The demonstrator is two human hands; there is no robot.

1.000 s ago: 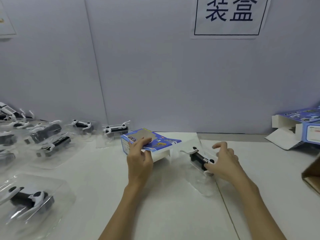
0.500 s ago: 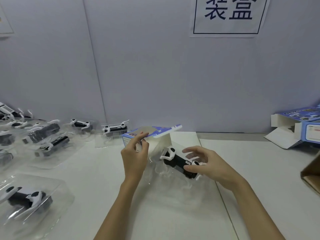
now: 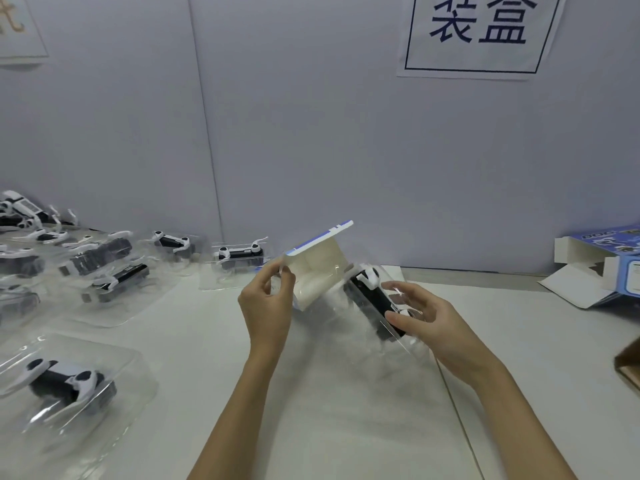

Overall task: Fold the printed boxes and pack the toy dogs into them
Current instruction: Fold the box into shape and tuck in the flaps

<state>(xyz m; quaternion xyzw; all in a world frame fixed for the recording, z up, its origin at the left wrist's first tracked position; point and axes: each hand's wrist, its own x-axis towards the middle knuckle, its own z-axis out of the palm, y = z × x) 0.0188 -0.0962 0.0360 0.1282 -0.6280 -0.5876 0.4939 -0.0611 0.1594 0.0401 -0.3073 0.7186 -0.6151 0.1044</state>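
White cardboard shows on the inside of the printed box, which is held above the table by the left hand; its near edge is pinched between thumb and fingers. The box's open mouth is turned toward the right and toward the viewer, and a blue-edged flap is lifted up and away at the top. A toy dog in a clear blister tray is gripped by the right hand, with the thumb laid on the black body and the fingers curled over the plastic. The dog's long axis runs from its white end, just beside the box mouth, down and right toward the palm. More packed toy dogs are spread over the left of the table, and an opened blue box lies at the far right.
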